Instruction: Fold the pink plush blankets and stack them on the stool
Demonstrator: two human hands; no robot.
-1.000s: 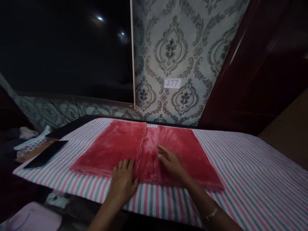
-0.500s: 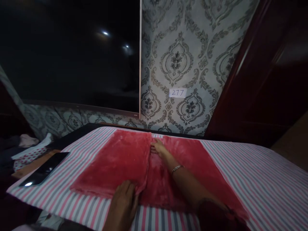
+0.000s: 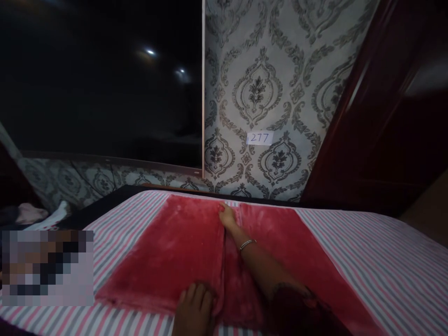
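A red plush cloth [image 3: 175, 252] lies flat on a pink, grey and white striped bed sheet [image 3: 385, 252], with its left side folded in to a straight edge down the middle. My left hand [image 3: 194, 310] grips the near end of that folded edge at the bottom of the view. My right hand [image 3: 227, 215] is stretched far forward and pinches the far end of the same edge, a thin bangle on its wrist [image 3: 247, 244]. My right forearm lies across the cloth's right half [image 3: 297, 242].
A patterned grey wall with a paper label reading 277 [image 3: 259, 137] stands behind the bed. A large dark screen [image 3: 98, 79] fills the upper left. A dark red wooden door or cupboard [image 3: 392, 116] is at the right. Clothes and a blurred patch [image 3: 47, 268] lie at the left.
My right hand slid from the near middle of the cloth up along the folded edge to its far end. My left hand stayed at the near end. The view moved closer.
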